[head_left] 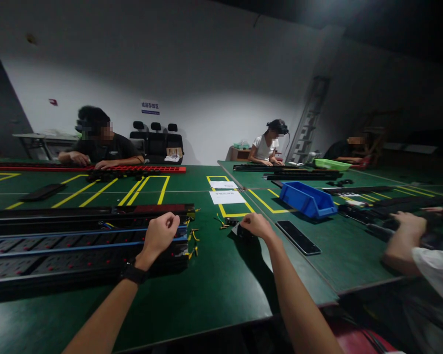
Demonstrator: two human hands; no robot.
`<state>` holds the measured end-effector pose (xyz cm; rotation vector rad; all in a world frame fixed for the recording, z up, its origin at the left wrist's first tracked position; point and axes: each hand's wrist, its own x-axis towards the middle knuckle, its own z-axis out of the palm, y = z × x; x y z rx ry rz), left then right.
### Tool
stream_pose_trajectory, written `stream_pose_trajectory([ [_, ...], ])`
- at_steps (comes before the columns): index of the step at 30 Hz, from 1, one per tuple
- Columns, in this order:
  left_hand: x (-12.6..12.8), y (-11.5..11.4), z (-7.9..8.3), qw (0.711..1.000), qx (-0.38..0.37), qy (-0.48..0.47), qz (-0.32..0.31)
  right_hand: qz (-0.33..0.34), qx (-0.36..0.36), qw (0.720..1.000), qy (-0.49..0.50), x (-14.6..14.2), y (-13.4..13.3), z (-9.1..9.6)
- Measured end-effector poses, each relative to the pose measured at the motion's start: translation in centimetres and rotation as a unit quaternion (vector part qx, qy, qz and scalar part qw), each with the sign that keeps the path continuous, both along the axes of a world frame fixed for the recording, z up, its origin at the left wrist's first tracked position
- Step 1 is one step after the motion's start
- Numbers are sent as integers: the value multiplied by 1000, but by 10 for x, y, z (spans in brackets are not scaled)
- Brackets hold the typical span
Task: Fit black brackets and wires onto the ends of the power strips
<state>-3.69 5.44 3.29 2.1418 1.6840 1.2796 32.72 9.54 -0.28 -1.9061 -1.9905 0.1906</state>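
Long black power strips with rows of sockets and red dots lie side by side at the left, two of them edged in blue. Yellow wire ends stick out of their right ends. Over those ends my left hand is closed, fingers curled together; anything between them is hidden. To the right, my right hand is bent down with its fingertips closed on a small black part at the green table. Just left of it lies a small piece with green and yellow wires.
A black phone and a blue bin are right of my right hand. White paper labels lie ahead. A co-worker's hand is at the far right; other people sit across the table near a red rail and a green basket.
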Motion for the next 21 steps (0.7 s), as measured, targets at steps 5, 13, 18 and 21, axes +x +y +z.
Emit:
stream_pose_trajectory([
  [5, 0, -1, 1, 1000, -3, 0, 2, 37, -34, 997, 60, 7, 3, -3],
  [13, 1, -3, 2, 1000, -4, -10, -5, 115, -94, 983, 109, 13, 3, -14],
  [18, 1, -3, 3, 1000, 0, -9, -7, 97, -93, 986, 100, 12, 4, -16],
  [21, 1, -3, 2, 1000, -1, -9, -8, 69, -68, 991, 94, 12, 5, -17],
])
